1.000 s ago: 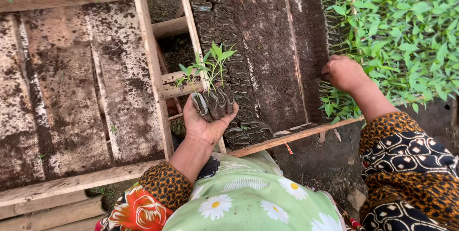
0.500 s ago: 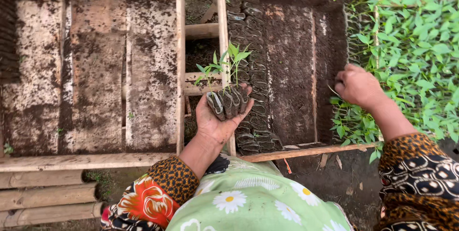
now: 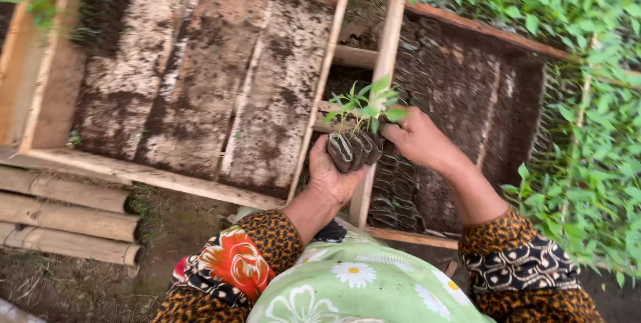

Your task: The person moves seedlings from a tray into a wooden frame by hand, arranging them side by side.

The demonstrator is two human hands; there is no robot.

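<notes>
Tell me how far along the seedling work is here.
Done: the right bed is partly lined with dark soil bags, and leafy seedlings fill its far side. In hand: the left hand cups a row of bagged seedlings, and the right hand touches them. Left: the left bed shows only bare soil.

Two wooden frames stand side by side on the ground. The left frame [image 3: 160, 176] has a floor of boards covered with dark soil and pale patches. The right frame [image 3: 394, 49] holds rows of small dark seedling bags [image 3: 394, 196]. Bamboo poles [image 3: 67, 219] lie on the ground [image 3: 100, 289] beside the left frame.
</notes>
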